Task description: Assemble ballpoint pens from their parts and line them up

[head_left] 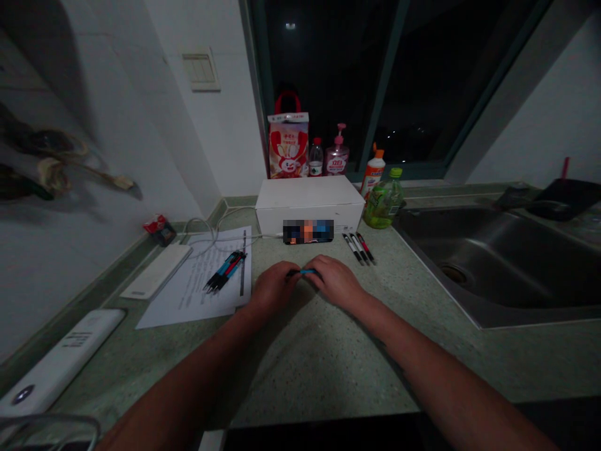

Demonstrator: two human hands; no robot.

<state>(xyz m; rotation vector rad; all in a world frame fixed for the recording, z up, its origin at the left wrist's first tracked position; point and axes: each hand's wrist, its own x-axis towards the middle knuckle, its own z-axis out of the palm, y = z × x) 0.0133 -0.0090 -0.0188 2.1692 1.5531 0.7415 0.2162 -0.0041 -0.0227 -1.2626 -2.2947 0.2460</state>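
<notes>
Pen [307,271] first: it's in front of the box [305,195], up off the counter as far as I can tell, blue middle showing between your two hands. Left hand [276,285]: fingers pinched on the dark end nearest the box's left half. Right hand [335,280]: curled narrow around the other end. Looks like a two-ended grip so you can steady one side while working the other; can't tell if the pen is whole or in two parts, your fingers hide it. Wrists are spread and forearms angle in, which likely leaves you a clear view of it.

Just in front of the box's right corner you've got a row of pens [359,248], side by side, same way round, probably so they're easy to count. Left and forward of the box, a bunch of pens [225,272] lies loosely together on the paper [197,297], likely within easy left-hand reach.

The phone [308,233] leans on the box's front face, so the box seems to serve as a stand; screen's blurred out. A cable [267,237] reaches its left end from left of the box, likely power.

Behind the box: bag [288,147], pump bottle [337,160]. Right of it: green bottle [385,199], then the sink [436,275], presumably pushed aside from your working spot.
</notes>
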